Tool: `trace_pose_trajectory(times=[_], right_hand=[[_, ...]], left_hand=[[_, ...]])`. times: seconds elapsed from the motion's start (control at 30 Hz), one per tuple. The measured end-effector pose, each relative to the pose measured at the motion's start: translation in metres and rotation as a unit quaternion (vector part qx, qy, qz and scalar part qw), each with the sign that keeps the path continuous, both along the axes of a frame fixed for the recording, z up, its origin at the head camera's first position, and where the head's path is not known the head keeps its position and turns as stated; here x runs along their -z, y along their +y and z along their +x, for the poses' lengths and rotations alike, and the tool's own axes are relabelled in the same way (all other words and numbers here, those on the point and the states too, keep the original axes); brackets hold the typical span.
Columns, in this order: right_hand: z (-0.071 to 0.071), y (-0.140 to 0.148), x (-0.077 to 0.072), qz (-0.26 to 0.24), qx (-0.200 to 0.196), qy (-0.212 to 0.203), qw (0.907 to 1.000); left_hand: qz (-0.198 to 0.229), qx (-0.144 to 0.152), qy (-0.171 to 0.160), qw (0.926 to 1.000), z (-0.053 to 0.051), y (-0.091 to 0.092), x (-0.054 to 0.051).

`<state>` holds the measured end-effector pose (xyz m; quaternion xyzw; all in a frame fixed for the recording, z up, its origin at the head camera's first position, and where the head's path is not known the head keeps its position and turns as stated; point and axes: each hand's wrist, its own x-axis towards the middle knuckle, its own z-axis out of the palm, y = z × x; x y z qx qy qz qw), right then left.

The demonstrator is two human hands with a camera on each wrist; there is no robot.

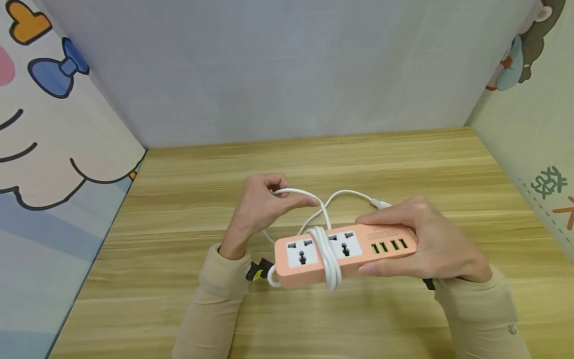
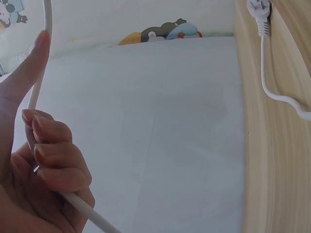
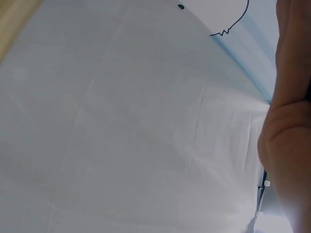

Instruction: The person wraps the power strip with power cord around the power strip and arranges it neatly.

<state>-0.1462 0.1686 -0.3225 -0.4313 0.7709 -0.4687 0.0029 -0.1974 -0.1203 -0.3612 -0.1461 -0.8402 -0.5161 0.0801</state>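
A peach-coloured power strip [image 1: 296,278] with white sockets and several USB ports is held above the table by my right hand [image 1: 441,244], thumb on the near side and fingers on the far side. Its white cord [image 1: 331,264] wraps round the strip's middle in several turns. My left hand [image 1: 260,202] grips a free stretch of that cord beyond the strip's left end. In the left wrist view the fingers [image 2: 63,158] curl round the cord, and the thumb lies along it. The plug [image 2: 259,10] rests on the table; in the head view my right hand partly covers it.
A wood-grain table [image 1: 179,309] lies below both hands. A pale grey panel [image 1: 287,70] stands at the back. Cartoon-printed panels flank it, at the left [image 1: 67,149] and the right [image 1: 529,129].
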Motion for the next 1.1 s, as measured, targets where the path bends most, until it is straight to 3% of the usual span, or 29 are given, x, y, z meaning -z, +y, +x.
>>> trace_pose_trajectory(times=[0.23, 0.5, 0.8, 1.1], right_hand=[[-0.004, -0.003, 0.005, 0.011, -0.017, 0.018, 0.9996], [-0.003, -0.004, 0.006, 0.049, 0.009, 0.024, 0.9985], [-0.004, -0.006, 0.009, 0.078, 0.017, 0.054, 0.9953], [-0.008, -0.009, 0.013, 0.113, 0.032, 0.073, 0.9903]], left_hand=[[0.026, -0.010, 0.052, 0.9983, 0.002, 0.004, -0.002], [0.058, -0.021, 0.108, 0.9922, 0.006, 0.007, -0.005], [0.037, -0.019, 0.175, 0.9838, 0.015, 0.006, -0.012], [0.039, -0.008, 0.178, 0.9832, 0.027, 0.005, -0.020]])
